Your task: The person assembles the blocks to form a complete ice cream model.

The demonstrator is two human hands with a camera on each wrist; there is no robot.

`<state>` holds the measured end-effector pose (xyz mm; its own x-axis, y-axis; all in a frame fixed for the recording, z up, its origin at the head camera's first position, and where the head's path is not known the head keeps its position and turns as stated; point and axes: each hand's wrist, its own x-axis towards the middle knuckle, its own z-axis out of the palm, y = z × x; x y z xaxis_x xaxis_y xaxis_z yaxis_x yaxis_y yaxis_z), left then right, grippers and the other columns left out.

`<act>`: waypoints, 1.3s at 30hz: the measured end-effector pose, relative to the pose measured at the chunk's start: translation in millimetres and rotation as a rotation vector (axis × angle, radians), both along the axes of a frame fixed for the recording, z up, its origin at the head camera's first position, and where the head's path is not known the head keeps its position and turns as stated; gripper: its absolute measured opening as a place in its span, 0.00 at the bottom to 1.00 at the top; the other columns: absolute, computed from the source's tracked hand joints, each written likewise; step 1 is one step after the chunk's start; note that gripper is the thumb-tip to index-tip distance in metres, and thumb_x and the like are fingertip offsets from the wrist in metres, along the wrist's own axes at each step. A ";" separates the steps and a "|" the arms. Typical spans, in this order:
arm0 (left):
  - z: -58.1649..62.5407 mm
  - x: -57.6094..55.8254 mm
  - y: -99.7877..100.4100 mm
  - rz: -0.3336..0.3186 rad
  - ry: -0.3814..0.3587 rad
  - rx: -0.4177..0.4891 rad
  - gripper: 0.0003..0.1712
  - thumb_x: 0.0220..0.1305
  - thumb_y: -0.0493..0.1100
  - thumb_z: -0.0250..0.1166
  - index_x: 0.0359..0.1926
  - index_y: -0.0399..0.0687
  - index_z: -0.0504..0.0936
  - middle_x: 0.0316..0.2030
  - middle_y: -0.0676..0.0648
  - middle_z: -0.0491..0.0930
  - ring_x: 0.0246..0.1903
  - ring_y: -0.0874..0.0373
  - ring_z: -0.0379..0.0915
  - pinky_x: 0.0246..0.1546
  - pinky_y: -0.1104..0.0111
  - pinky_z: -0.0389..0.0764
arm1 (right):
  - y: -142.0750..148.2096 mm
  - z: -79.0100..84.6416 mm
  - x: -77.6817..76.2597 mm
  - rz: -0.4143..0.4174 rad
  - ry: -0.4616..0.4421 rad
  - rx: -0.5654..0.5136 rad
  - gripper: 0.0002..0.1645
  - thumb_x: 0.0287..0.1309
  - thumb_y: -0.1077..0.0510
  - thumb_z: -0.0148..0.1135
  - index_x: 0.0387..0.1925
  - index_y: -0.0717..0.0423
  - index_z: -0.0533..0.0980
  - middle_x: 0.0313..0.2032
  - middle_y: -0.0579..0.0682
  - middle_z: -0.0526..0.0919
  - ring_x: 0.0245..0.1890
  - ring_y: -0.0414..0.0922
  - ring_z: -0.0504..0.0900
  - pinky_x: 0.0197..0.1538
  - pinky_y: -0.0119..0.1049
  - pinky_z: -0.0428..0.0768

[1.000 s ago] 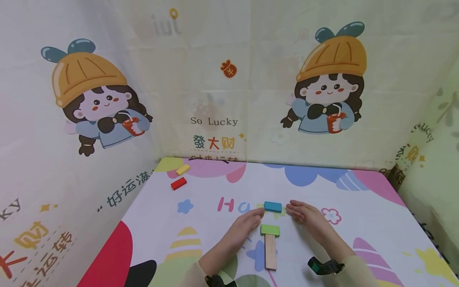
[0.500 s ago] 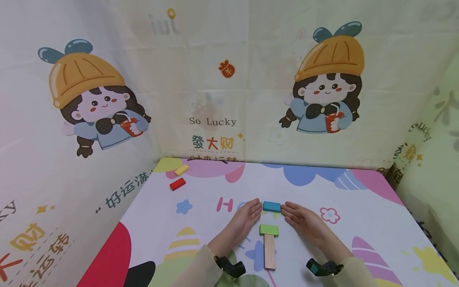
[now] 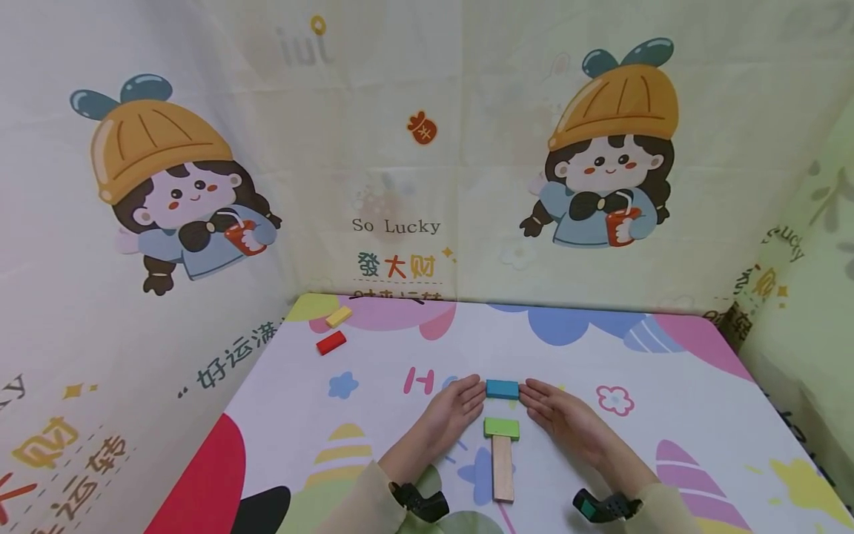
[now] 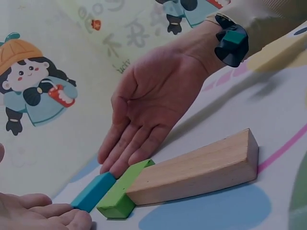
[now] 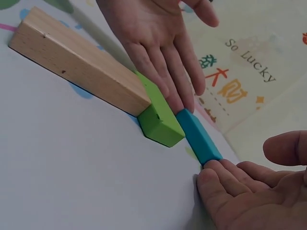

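Note:
A blue block point(image 3: 502, 389) lies flat on the table between both hands. My left hand point(image 3: 445, 415) touches its left end with straight fingertips. From the other side, the straight fingers of my right hand point(image 3: 563, 415) meet its right end. Closer to me is a green block point(image 3: 502, 429), lying crosswise against the far end of a long plain wooden block point(image 3: 502, 469). In the right wrist view the blue block point(image 5: 199, 137) sits just beyond the green block point(image 5: 160, 120), with a narrow gap between them. Both palms face inward.
A red block point(image 3: 330, 343) and a yellow block point(image 3: 339, 317) lie at the table's far left. The table point(image 3: 567, 356) has a printed cover. Printed cloth point(image 3: 487, 163) hangs behind it and at both sides.
My left hand has turned and its fingers have come up against the blue block's left end. The right hand has moved left to its right end. The blue block has shifted slightly left and toward me.

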<state>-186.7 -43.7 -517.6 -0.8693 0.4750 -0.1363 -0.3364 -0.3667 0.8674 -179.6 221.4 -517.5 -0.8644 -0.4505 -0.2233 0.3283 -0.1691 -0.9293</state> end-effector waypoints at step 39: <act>-2.2 35.4 -14.6 -0.078 -0.061 -0.030 0.41 0.82 0.55 0.44 0.80 0.29 0.48 0.79 0.30 0.50 0.80 0.37 0.43 0.79 0.50 0.48 | 1.1 1.8 36.5 0.074 -0.059 -0.020 0.40 0.80 0.57 0.41 0.81 0.68 0.39 0.81 0.66 0.44 0.78 0.48 0.63 0.70 0.33 0.72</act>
<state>-151.3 -58.3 -519.7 -0.8194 0.5358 -0.2036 -0.4158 -0.3112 0.8545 -143.1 222.5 -515.7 -0.8142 -0.5174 -0.2633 0.3948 -0.1609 -0.9046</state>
